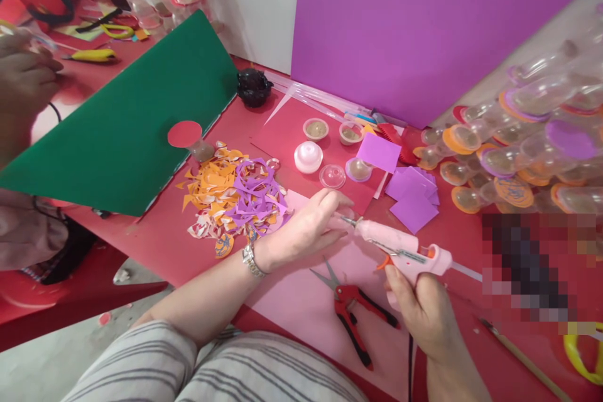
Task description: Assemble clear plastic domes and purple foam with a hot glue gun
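My right hand (421, 308) grips a pink glue gun (405, 251) by its handle, nozzle pointing left. My left hand (308, 226), a watch on its wrist, pinches a small clear plastic cup (346, 212) right at the nozzle tip, over a pink sheet (301, 301). Red-handled scissors (351, 311) lie on that sheet between my hands. Beyond them sit purple paper squares (412, 198), a white dome lid (308, 157), a clear lid (332, 176) and small filled cups (315, 129).
A heap of orange and purple paper scraps (235, 195) lies left of my left hand. A green sheet (136, 119) leans at left, a purple board (424, 25) stands behind. Many finished capped cups (518, 157) pile at right. Another person's hand (23, 75) works at far left.
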`<action>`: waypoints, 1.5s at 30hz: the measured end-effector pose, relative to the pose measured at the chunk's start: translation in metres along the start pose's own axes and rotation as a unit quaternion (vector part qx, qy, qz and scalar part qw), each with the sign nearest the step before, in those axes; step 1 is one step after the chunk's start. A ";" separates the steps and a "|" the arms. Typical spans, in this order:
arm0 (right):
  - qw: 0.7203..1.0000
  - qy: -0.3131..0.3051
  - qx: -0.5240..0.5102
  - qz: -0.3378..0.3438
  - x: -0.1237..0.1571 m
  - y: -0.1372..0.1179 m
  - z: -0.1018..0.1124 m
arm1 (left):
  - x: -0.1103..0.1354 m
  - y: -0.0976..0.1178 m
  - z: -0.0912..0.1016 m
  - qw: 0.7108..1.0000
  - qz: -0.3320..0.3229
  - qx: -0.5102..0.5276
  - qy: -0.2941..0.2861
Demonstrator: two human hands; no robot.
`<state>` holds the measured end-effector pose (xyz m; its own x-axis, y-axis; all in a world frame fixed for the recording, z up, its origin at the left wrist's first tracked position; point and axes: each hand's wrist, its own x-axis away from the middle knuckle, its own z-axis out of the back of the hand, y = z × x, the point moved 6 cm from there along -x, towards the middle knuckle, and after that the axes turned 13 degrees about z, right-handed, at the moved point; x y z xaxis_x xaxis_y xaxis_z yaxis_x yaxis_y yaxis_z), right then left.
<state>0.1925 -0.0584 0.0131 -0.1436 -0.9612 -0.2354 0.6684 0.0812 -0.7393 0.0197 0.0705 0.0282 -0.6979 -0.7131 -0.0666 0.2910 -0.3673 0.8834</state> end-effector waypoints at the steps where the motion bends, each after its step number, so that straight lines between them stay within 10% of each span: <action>1: 1.000 -0.006 -0.004 -0.002 -0.001 0.000 -0.001 | 0.000 -0.001 0.000 1.000 0.003 -0.002 -0.001; 36: 0.999 0.031 0.019 0.027 -0.009 -0.012 0.001 | 0.002 -0.005 -0.001 0.995 0.069 0.066 -0.015; 45: 0.998 0.061 -0.006 -0.008 0.010 0.019 0.007 | 0.001 -0.002 0.007 0.999 0.007 0.036 0.003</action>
<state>0.2088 -0.0682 0.0010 -0.2422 -0.9236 -0.2971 0.6567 0.0693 -0.7509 0.0138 0.0747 0.0302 -0.6900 -0.7216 -0.0563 0.2527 -0.3130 0.9155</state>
